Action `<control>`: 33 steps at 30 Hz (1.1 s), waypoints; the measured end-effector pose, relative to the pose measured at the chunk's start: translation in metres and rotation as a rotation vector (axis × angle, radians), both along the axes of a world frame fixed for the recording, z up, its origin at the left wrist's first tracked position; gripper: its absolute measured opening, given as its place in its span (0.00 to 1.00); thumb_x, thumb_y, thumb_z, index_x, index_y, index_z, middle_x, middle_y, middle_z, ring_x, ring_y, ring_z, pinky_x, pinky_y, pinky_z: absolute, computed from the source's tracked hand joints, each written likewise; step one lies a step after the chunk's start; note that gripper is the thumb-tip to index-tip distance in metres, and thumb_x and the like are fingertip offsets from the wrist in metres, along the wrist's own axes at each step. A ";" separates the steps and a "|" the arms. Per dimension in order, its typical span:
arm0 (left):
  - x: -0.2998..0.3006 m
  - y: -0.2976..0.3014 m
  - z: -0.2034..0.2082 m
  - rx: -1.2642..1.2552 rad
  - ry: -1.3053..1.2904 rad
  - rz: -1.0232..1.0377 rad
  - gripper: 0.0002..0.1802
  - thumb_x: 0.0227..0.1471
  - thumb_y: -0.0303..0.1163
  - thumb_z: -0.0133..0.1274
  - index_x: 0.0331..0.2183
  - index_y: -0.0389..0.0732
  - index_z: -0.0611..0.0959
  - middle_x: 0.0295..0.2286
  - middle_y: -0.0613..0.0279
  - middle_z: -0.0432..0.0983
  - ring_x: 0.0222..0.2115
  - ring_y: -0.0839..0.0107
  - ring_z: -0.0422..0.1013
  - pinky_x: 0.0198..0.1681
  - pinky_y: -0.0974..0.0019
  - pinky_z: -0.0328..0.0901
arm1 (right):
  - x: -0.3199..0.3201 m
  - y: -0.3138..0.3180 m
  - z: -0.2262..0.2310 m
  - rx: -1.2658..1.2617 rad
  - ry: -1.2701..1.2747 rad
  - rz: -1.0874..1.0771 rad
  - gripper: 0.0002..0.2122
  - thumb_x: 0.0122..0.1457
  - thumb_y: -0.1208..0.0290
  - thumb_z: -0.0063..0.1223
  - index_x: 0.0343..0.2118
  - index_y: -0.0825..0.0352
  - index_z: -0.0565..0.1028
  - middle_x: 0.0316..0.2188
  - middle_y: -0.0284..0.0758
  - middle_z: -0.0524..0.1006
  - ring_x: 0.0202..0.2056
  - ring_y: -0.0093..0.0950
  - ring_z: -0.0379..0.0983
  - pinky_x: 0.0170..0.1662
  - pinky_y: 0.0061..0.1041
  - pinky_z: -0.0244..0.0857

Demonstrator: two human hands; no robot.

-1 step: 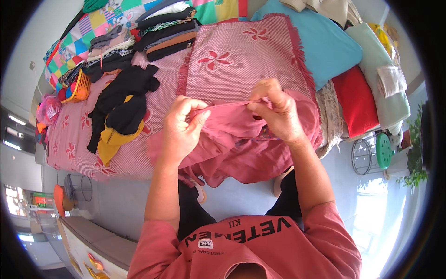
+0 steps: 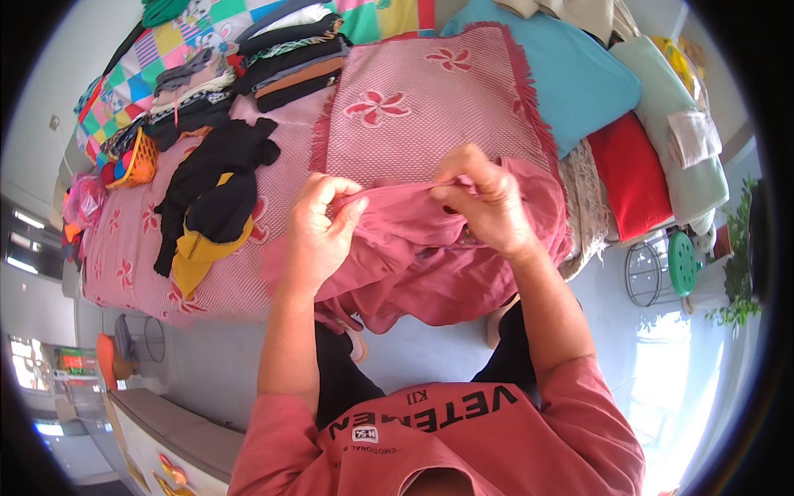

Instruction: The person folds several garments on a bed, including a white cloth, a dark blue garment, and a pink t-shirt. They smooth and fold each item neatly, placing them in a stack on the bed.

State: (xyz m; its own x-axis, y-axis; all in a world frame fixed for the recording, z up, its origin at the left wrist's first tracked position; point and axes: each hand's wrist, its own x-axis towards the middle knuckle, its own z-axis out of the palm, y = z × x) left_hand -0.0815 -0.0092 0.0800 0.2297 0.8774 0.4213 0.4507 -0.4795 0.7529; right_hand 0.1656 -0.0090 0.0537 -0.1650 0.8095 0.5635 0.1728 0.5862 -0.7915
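Note:
A rose-pink garment (image 2: pixel 447 289) lies bunched at the front of the bed and hangs over its near edge. Its exact kind does not show. One edge of it is raised and drawn out between my two hands. My left hand (image 2: pixel 318 227) pinches that edge between thumb and fingers. A short way to the right, my right hand (image 2: pixel 488 202) grips the same edge, knuckles up. Folds of the cloth hang below both hands, and a small patterned patch shows partly behind my right hand. To the left lies a crumpled black and mustard-yellow garment (image 2: pixel 217 198).
The pink flowered bedspread (image 2: pixel 124 240) carries folded clothes stacks (image 2: pixel 298 66), an orange basket (image 2: pixel 141 161) and a fringed folded blanket (image 2: pixel 422 107). Rightward are a blue pillow (image 2: pixel 562 74) and red cloth (image 2: pixel 635 178). A green-topped stool (image 2: pixel 682 263) and a sofa (image 2: pixel 178 430) stand on the floor.
My right hand has shifted slightly left, closer to my left hand, along the garment's edge. Both hands keep their hold, and the view has moved a little.

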 end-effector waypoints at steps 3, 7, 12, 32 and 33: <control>0.008 0.002 -0.001 0.235 0.211 -0.026 0.13 0.49 0.20 0.62 0.38 0.33 0.79 0.38 0.60 0.74 0.39 0.72 0.73 0.41 0.72 0.68 | -0.015 -0.008 0.001 -0.037 -0.095 -0.046 0.07 0.52 0.85 0.61 0.32 0.67 0.75 0.28 0.31 0.73 0.31 0.23 0.70 0.33 0.24 0.65; 0.026 -0.005 -0.009 0.080 0.097 -0.190 0.21 0.42 0.24 0.67 0.40 0.36 0.79 0.37 0.56 0.75 0.39 0.56 0.72 0.43 0.59 0.68 | -0.026 -0.009 -0.002 0.066 -0.099 0.070 0.07 0.50 0.82 0.59 0.32 0.68 0.75 0.28 0.40 0.74 0.33 0.40 0.74 0.35 0.33 0.69; 0.032 -0.006 -0.004 0.296 0.241 -0.180 0.12 0.44 0.22 0.65 0.32 0.36 0.79 0.25 0.58 0.72 0.29 0.59 0.71 0.33 0.59 0.66 | -0.022 -0.016 0.006 -0.132 0.012 0.113 0.06 0.52 0.81 0.59 0.33 0.69 0.75 0.30 0.40 0.76 0.31 0.36 0.75 0.36 0.32 0.69; 0.012 0.012 -0.022 0.021 -0.081 -0.173 0.07 0.53 0.24 0.62 0.34 0.33 0.81 0.25 0.67 0.73 0.26 0.80 0.68 0.30 0.74 0.64 | 0.143 0.027 -0.049 -0.210 -0.698 -0.445 0.10 0.48 0.78 0.58 0.34 0.73 0.73 0.31 0.44 0.76 0.38 0.40 0.75 0.40 0.35 0.67; 0.010 0.012 -0.022 -0.015 -0.089 -0.168 0.07 0.55 0.25 0.61 0.35 0.33 0.80 0.26 0.69 0.72 0.27 0.82 0.67 0.32 0.76 0.64 | 0.138 0.021 -0.044 -0.165 -0.668 -0.482 0.10 0.47 0.78 0.58 0.34 0.72 0.73 0.32 0.43 0.76 0.38 0.40 0.75 0.40 0.35 0.67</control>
